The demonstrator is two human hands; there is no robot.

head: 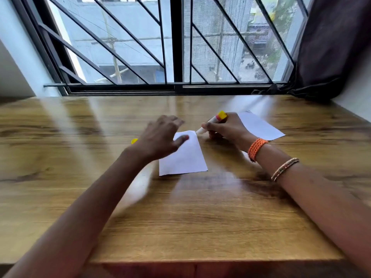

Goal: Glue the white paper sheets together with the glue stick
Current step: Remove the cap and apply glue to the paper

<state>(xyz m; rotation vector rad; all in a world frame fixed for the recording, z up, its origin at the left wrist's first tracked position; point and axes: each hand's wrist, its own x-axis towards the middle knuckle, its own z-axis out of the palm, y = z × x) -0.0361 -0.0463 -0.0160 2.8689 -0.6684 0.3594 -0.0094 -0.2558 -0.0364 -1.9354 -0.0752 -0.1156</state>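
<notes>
Gripping the glue stick (212,123) in our right hand (226,128), its tip at the near paper's (184,157) far corner, our left hand (160,135) flat and relaxed over it, we judge the next move is spreading glue while the second paper (259,125) waits beside.

Wooden table (200,217), barred window (176,41), dark curtain (331,47)

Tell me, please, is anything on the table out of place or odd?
Nothing is spilled or damaged. The yellow cap lies loose on the table, half hidden behind the left hand. The second paper sheet lies apart, behind the right hand holding the glue stick.
</notes>
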